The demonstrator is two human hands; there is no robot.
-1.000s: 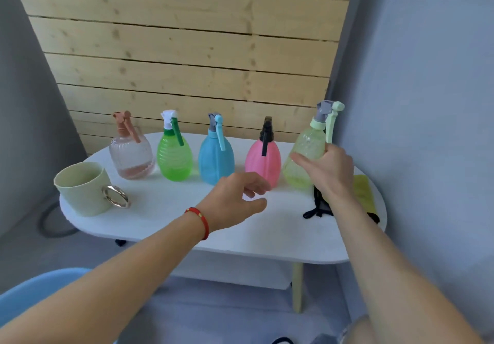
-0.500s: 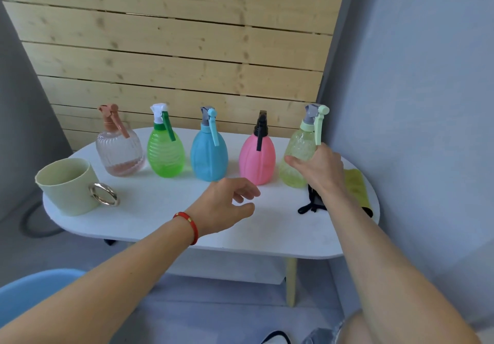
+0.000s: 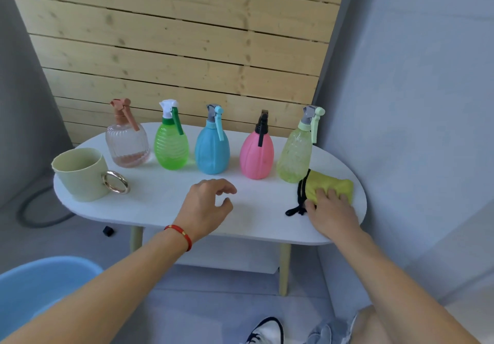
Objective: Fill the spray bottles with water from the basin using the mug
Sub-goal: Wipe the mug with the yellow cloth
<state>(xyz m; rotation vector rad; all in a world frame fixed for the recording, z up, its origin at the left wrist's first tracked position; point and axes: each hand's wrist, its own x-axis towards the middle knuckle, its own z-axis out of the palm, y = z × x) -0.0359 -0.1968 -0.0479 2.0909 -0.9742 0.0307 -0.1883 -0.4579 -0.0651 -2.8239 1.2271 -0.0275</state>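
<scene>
Several spray bottles stand in a row at the back of the white oval table (image 3: 160,204): a clear pink one (image 3: 127,143), a green one (image 3: 171,145), a blue one (image 3: 212,151), a pink one (image 3: 256,156) and a pale yellow-green one (image 3: 295,156). A pale green mug (image 3: 80,173) with a metal ring handle sits at the table's left end. The blue basin (image 3: 40,287) shows at the lower left. My left hand (image 3: 207,207) hovers over the table, fingers curled and apart, holding nothing. My right hand (image 3: 330,211) rests on a yellow cloth (image 3: 331,183).
A black cord (image 3: 299,196) lies beside the cloth. A grey wall stands close on the right and wooden planks behind the table. A dark hose (image 3: 34,210) loops on the floor at left. My shoe (image 3: 267,330) and knee show at the bottom.
My right hand has let go of the pale yellow-green bottle and dropped onto the yellow cloth. My left hand stays hovering over the table.
</scene>
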